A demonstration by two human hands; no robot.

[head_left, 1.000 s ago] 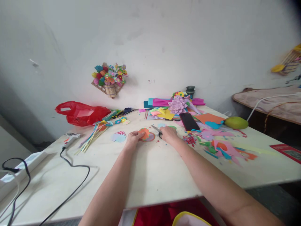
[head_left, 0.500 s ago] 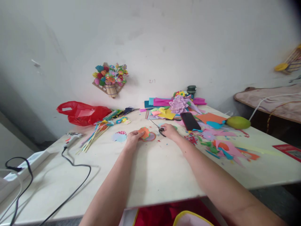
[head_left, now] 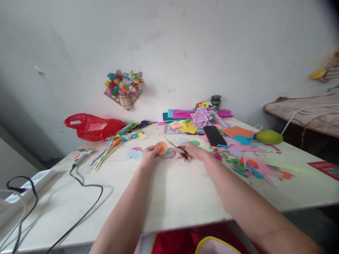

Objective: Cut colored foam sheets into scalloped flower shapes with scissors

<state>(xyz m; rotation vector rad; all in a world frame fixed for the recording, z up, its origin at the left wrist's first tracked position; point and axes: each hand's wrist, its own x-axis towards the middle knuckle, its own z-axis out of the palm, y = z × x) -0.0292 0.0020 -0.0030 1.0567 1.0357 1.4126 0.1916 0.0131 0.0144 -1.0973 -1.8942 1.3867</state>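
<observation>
My left hand (head_left: 150, 154) pinches an orange scalloped craft piece (head_left: 160, 147) at its left edge. Some green shows along the lower right side of that piece. In my right hand (head_left: 192, 151) is a pair of scissors (head_left: 183, 152), its thin blades pointing up and left, past the orange piece. A purple disc with an orange rim (head_left: 171, 153) lies between the hands, partly covered. Left of my left hand rest pale blue discs (head_left: 134, 154) with small red bits on top. Beyond the scissors sit a green disc (head_left: 195, 143) and a light blue one (head_left: 183, 140).
A phone (head_left: 215, 136), a green oval object (head_left: 269, 137) and colourful scraps (head_left: 254, 167) spread across the right. To the left are a red plastic bag (head_left: 96, 127), thin sticks (head_left: 108, 155), a corded glue gun (head_left: 82, 155) and a power strip (head_left: 31, 185). A purple flower (head_left: 201, 117) stands at the back.
The scissors have turned in my right hand, their handles coming lower and closer to me, the tips shifting slightly left. My left hand keeps the orange piece in nearly the same place.
</observation>
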